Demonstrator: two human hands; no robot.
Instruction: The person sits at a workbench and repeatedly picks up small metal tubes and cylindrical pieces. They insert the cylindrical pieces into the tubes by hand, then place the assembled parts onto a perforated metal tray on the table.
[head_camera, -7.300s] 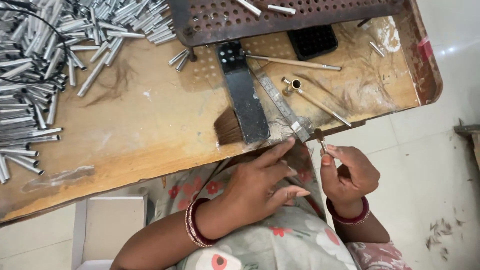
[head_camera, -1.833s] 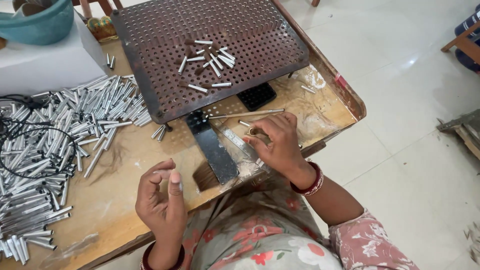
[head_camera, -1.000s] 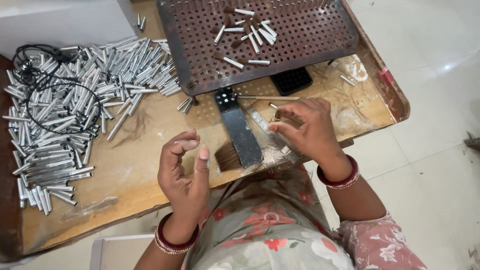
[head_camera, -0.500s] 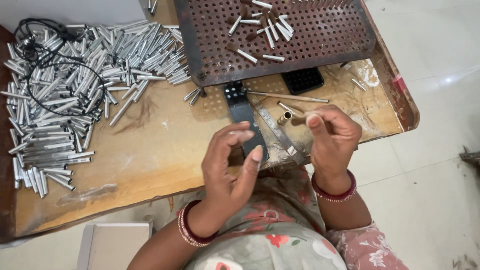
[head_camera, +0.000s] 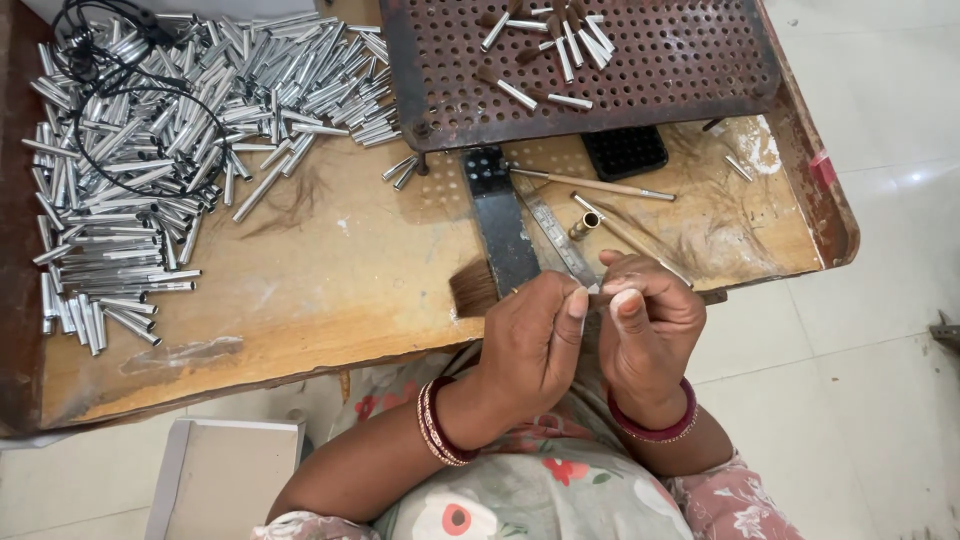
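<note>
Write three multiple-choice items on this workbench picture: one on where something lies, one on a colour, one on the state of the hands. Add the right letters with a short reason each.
1. Where does the big heap of metal tubes lie on the wooden board?
A. On its left part
B. On its right edge
C. On the white floor

2. What colour is the tuft of bristles beside the dark metal bar?
A. White
B. Brown
C. Blue

3. How are the left hand and right hand placed?
A. Flat on the board, far apart
B. Close together, fingers pinched at one small piece
C. One is raised over the perforated tray

Answers:
1 A, the heap fills the left side under a black cable.
2 B, the tuft is plainly brown.
3 B, both hands meet at the board's near edge, fingertips together.
</note>
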